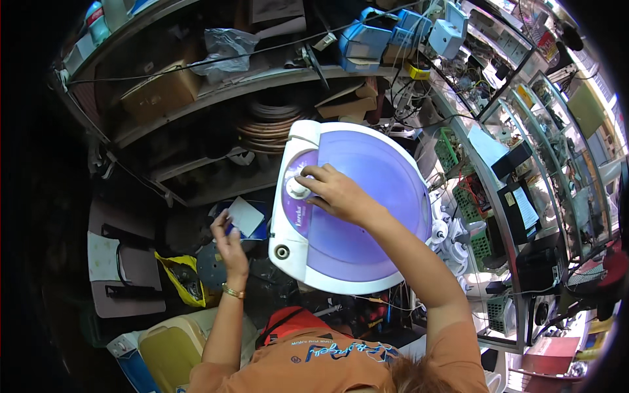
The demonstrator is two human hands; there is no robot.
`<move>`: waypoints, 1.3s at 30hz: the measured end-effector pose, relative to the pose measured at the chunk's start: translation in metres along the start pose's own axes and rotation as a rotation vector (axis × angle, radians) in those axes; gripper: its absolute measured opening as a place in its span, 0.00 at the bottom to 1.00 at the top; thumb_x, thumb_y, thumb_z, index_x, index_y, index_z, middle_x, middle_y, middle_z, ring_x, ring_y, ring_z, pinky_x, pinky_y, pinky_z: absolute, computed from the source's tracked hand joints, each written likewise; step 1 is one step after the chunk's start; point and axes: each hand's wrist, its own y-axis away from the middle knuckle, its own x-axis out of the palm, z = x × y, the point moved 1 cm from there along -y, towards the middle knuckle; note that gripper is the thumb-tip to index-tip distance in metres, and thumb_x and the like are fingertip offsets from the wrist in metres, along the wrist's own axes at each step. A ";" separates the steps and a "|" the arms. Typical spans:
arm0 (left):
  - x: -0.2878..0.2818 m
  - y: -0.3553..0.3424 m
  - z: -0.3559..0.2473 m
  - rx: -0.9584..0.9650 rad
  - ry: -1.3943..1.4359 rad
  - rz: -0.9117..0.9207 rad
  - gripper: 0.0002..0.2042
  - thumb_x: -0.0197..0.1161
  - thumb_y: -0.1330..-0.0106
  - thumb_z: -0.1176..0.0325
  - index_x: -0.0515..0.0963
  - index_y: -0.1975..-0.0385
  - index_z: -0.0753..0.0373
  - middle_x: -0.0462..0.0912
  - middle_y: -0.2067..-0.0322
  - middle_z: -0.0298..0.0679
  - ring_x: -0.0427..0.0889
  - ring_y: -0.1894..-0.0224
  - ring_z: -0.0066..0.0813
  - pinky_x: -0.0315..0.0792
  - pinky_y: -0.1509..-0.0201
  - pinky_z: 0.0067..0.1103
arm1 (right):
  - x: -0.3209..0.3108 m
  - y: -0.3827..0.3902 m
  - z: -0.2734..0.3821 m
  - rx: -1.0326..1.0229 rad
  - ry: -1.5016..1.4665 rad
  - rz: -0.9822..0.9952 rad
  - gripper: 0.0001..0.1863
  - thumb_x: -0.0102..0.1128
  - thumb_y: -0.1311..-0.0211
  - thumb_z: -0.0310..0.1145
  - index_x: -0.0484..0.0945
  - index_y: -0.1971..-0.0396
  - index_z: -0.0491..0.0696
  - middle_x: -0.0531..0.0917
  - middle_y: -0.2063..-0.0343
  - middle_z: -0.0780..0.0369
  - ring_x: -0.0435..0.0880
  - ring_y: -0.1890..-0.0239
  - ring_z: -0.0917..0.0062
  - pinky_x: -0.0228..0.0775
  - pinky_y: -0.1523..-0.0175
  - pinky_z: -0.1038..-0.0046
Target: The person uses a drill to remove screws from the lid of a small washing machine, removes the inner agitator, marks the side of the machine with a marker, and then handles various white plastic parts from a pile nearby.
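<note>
In front of me stands a white tub-shaped appliance, which looks like a small washing machine [367, 285], with a round translucent purple lid [367, 170]. On its left side is a purple control panel [303, 213] bearing a white round knob [298, 188]. My right hand [337, 193] reaches across the lid, its thumb and fingers closed about the knob. To the left of the machine, my left hand [229, 247] hangs in the air with its fingers apart and nothing in it. A small round fitting [282, 251] sits at the panel's near corner.
Shelves at the back hold cardboard boxes [160, 92], coiled copper tubing [262, 131] and blue boxes [363, 40]. Green baskets [466, 200] and white plastic parts [451, 239] crowd the right side beside a glass cabinet [544, 124]. A yellow bag [183, 278] lies at left.
</note>
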 end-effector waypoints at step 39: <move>0.078 -0.021 0.004 -0.328 0.510 0.637 0.46 0.65 0.50 0.52 0.55 0.28 0.55 0.58 0.33 0.41 0.61 0.30 0.37 0.60 0.28 0.35 | -0.026 0.247 -0.053 1.230 -0.119 -0.735 0.24 0.57 0.29 0.39 0.74 0.39 0.43 0.80 0.44 0.53 0.78 0.41 0.66 0.65 0.35 0.67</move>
